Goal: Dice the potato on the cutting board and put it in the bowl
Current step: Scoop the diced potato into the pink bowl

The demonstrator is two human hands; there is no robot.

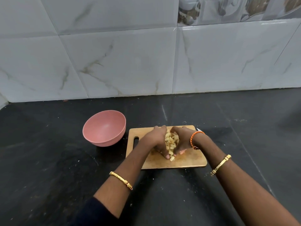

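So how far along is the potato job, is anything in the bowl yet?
Dicing looks done: the potato cubes sit in a pile on the cutting board. In hand: the left hand and right hand cup the pile from both sides, gathering it. Left to do: move it over; the pink bowl beside the board looks empty.

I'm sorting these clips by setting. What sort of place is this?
Most likely a home kitchen: a dark stone counter against a marble-look tiled wall, with a wooden cutting board of diced potato beside a pink bowl.
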